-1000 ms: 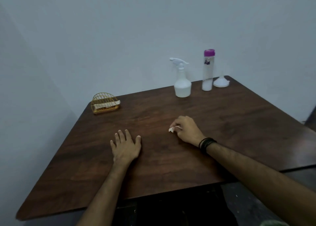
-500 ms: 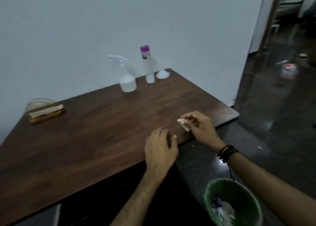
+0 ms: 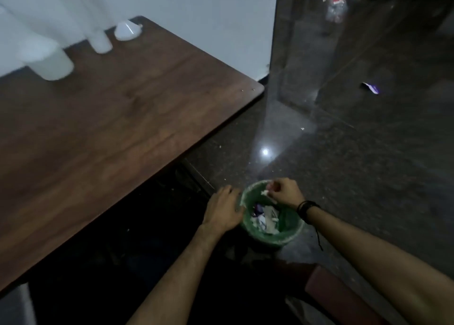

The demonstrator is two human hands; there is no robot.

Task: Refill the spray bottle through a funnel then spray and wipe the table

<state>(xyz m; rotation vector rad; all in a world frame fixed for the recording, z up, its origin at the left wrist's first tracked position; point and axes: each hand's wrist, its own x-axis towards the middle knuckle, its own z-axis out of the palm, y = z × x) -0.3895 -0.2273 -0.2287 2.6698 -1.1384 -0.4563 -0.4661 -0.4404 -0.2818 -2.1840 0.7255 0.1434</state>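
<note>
Brown wooden table [image 3: 118,108] fills nine o'clock, with the blurred white spray bottle [image 3: 49,61] and white plastic funnel [image 3: 127,31] at eleven. Round green waste bin [image 3: 290,231] sits at six; left hand [image 3: 224,210], fingers relaxed, is beside its rim. Right hand [image 3: 285,193] pinches a small white tissue scrap [image 3: 264,192] above it

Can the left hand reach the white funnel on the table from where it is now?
Probably not: the left hand hangs low beside the green waste bin, while the white plastic funnel stands at the far table corner.
</note>
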